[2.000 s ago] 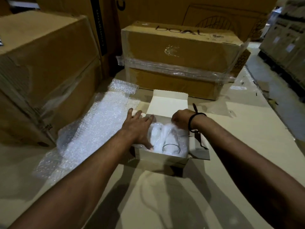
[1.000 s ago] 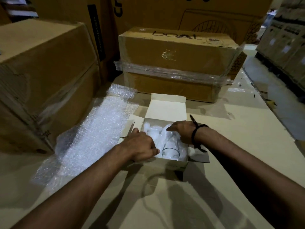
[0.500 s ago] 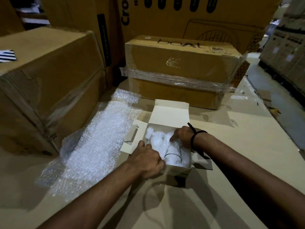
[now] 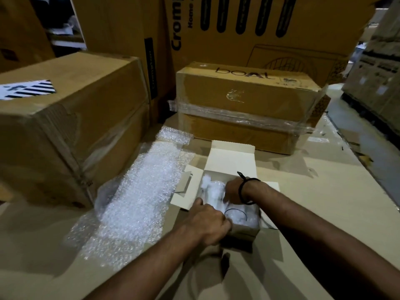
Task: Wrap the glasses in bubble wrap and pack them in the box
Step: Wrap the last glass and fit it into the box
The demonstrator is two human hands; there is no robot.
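Curling the fingers (image 4: pixel 226 226) of the left hand (image 4: pixel 207 221) over the near-left rim of the small white cardboard box (image 4: pixel 229 161), seemingly gripping its wall to steady it. Dipping the right hand (image 4: pixel 232 190), with a black band (image 4: pixel 242 192) at the wrist, into the box from the far side. Burying most of that hand's fingers in the wrap, so not telling whether pinching or merely pressing.

Lying inside the box, touching both hands: the clear glasses bundled in white bubble wrap (image 4: pixel 238 216), one dark round rim showing at the near end.

Judging the step as settling the wrapped glasses down into the box, with packing nearly done. Calling next, probably, for drawing both hands clear, then folding the side flaps and the tall back lid over.

Lying just beside the box's left flap: the loose sheet of bubble wrap (image 4: pixel 138 200). Crowding the far and left edges of the beige cardboard-covered surface (image 4: pixel 324 191): large brown cartons (image 4: pixel 65 126). Leaving open room to the right and towards the body for pulling the arms back.
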